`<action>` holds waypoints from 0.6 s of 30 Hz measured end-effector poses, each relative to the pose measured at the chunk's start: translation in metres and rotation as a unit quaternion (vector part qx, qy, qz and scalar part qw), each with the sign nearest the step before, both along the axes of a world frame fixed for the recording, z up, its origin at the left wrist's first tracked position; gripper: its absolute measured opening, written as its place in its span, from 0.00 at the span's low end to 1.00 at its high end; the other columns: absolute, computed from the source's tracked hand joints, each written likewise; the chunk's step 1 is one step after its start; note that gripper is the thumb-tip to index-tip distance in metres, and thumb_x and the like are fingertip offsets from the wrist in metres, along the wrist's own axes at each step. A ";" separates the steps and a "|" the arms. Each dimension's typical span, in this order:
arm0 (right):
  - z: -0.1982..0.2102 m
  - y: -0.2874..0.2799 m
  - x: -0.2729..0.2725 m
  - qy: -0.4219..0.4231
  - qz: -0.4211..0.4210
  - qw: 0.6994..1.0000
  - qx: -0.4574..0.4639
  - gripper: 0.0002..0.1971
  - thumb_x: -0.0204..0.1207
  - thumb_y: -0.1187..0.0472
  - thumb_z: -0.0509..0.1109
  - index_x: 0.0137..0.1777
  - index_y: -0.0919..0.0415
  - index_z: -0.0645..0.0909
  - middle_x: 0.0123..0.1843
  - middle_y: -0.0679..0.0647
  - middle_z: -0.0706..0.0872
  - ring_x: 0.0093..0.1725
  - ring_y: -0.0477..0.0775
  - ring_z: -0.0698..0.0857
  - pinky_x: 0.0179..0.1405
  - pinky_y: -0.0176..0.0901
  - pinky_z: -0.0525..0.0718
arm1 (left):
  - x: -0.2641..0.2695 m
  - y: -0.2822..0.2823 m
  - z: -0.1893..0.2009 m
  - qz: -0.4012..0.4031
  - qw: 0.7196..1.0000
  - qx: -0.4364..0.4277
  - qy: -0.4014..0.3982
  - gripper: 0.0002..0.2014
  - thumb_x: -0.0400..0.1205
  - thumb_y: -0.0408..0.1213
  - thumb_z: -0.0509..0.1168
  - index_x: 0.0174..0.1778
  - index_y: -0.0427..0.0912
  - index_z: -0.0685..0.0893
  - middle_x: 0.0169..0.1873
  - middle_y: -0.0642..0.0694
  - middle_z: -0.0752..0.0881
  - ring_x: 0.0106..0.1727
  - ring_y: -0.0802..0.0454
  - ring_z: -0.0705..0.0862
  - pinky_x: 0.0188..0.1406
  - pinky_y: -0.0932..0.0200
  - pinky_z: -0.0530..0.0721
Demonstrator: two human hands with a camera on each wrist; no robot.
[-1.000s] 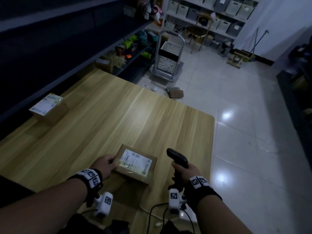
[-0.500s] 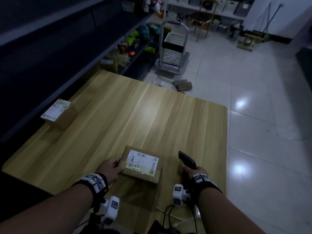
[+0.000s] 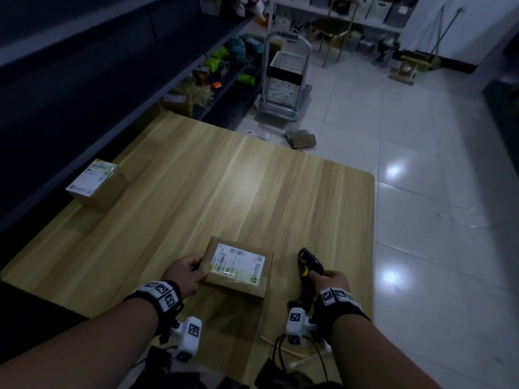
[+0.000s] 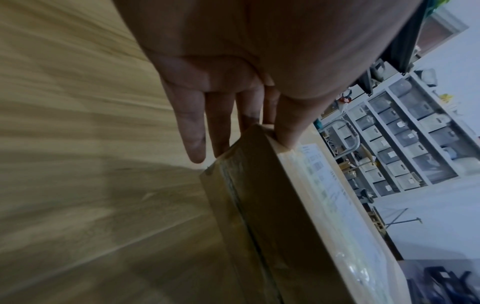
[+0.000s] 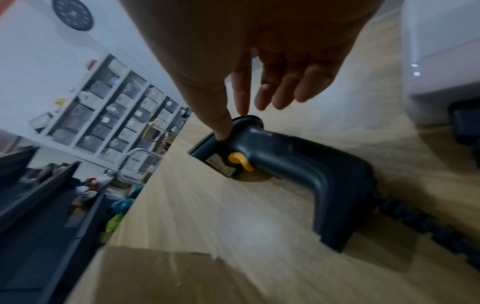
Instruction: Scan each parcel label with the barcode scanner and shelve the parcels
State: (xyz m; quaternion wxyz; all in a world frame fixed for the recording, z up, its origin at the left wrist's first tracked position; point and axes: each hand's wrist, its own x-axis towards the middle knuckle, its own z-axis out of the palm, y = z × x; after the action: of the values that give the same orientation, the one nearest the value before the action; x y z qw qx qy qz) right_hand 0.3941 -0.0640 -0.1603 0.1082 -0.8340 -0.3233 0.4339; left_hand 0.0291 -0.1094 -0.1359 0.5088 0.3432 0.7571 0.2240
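The flat brown cardboard parcel with a white label (image 3: 238,270) lies on the light wooden table (image 3: 224,192) as before, the left hand (image 3: 184,273) still pinching its corner. The dark handheld barcode scanner with a yellow trigger (image 5: 280,164), earlier upright in a grip, now lies on the table, the right hand (image 5: 259,67) loosened, thumb and fingertip touching its head. Label print is unreadable.

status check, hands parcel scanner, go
Left hand pinches near parcel, label up. Right hand open, thumb touching scanner lying on table. Nothing between them.

A dim stockroom: long dark shelving (image 3: 118,88) holding packaged goods, white racks of storage bins (image 4: 405,131), a platform trolley (image 3: 283,77), tiled floor (image 3: 421,192).
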 end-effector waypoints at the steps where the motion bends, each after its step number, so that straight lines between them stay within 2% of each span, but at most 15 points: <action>1: 0.007 0.000 -0.005 0.011 0.005 1.000 0.018 0.21 0.80 0.47 0.79 0.67 0.60 0.89 0.54 0.60 0.92 0.53 0.66 0.90 0.59 0.54 0.88 | 0.000 0.001 0.000 -0.002 1.000 -0.001 -0.001 0.08 0.84 0.38 0.74 0.56 0.52 0.85 0.49 0.48 0.90 0.54 0.38 0.90 0.56 0.32 0.91; 3: 0.018 0.002 -0.021 0.060 0.017 0.997 0.037 0.15 0.84 0.47 0.76 0.59 0.59 0.88 0.51 0.58 0.91 0.48 0.61 0.89 0.51 0.49 0.86 | -0.001 0.002 -0.001 -0.002 1.000 -0.001 0.001 0.08 0.84 0.39 0.74 0.57 0.52 0.85 0.49 0.50 0.90 0.53 0.40 0.90 0.55 0.32 0.92; 5: 0.021 0.005 -0.043 0.142 -0.002 0.989 0.035 0.17 0.86 0.49 0.76 0.59 0.65 0.90 0.50 0.61 0.92 0.46 0.60 0.91 0.47 0.53 0.90 | 0.000 0.001 -0.003 0.000 1.000 0.001 0.001 0.09 0.84 0.40 0.74 0.59 0.52 0.86 0.50 0.49 0.91 0.53 0.41 0.90 0.55 0.33 0.92; 7: 0.025 0.002 -0.067 0.221 -0.013 0.975 0.017 0.16 0.86 0.49 0.76 0.59 0.63 0.89 0.59 0.64 0.92 0.53 0.62 0.92 0.55 0.60 0.93 | 0.002 0.001 -0.003 -0.004 1.000 0.001 0.003 0.08 0.84 0.41 0.73 0.59 0.51 0.87 0.49 0.49 0.91 0.52 0.41 0.90 0.55 0.34 0.92; 9: 0.029 -0.002 -0.086 0.256 0.008 0.967 -0.006 0.18 0.86 0.44 0.75 0.61 0.59 0.89 0.63 0.60 0.93 0.61 0.61 0.92 0.65 0.61 0.93 | 0.004 0.000 0.000 -0.005 1.000 0.002 -0.005 0.08 0.85 0.41 0.73 0.59 0.50 0.88 0.48 0.48 0.92 0.52 0.39 0.91 0.56 0.34 0.92; 12: 0.042 0.002 -0.106 0.268 0.034 0.963 0.016 0.22 0.84 0.39 0.75 0.62 0.57 0.91 0.61 0.58 0.96 0.62 0.61 0.94 0.66 0.64 0.93 | 0.001 0.002 0.009 0.016 1.000 0.022 -0.013 0.10 0.86 0.43 0.71 0.61 0.47 0.90 0.47 0.46 0.93 0.51 0.39 0.92 0.55 0.36 0.93; 18: 0.099 0.028 -0.143 0.277 0.058 0.954 0.103 0.19 0.88 0.46 0.73 0.69 0.59 0.87 0.62 0.57 0.94 0.63 0.62 0.93 0.60 0.59 0.91 | -0.031 0.004 0.056 0.132 0.982 0.104 -0.083 0.18 0.85 0.47 0.73 0.69 0.46 0.89 0.54 0.49 0.92 0.54 0.48 0.89 0.56 0.45 0.90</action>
State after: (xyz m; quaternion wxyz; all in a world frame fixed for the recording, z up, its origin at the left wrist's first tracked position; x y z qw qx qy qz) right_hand 0.2513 -0.0360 -0.0612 0.2533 -0.6455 -0.3713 0.6176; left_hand -0.0019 -0.1053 -0.0800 0.4971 0.2713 0.7237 0.3944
